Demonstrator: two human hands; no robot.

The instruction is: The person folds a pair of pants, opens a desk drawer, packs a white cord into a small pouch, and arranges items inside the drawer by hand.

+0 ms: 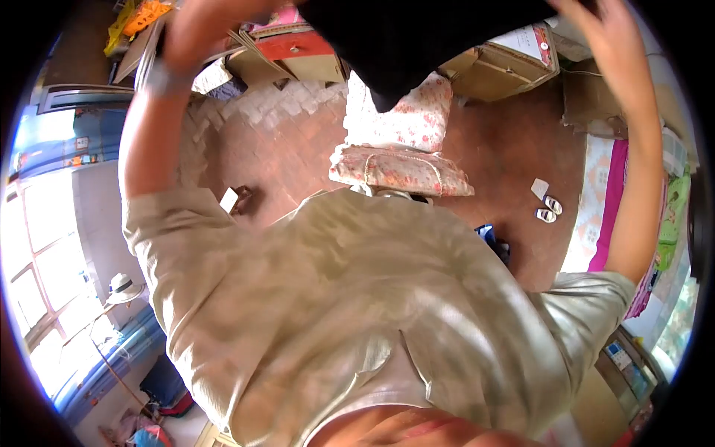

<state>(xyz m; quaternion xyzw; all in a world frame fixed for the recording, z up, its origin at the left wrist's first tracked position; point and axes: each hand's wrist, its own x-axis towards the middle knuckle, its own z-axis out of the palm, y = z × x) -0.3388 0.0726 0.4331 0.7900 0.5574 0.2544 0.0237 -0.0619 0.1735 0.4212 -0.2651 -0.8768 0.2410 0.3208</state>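
From where I stand, the black cloth [421,45] hangs spread between the raised hands, widest from side to side, its lower end tapering to a point above the flowered chair [398,127]. Its top is cut off, so I can't tell its full long axis. The left hand [216,22] blurs, the right hand [599,22] meets the cloth's edge; I can't tell either grip. Slippers [549,211] lie on the red floor [298,138].

Plain black fabric cloth [417,37], roughly triangular, held up spread wide; lower corner hangs down, top out of frame.
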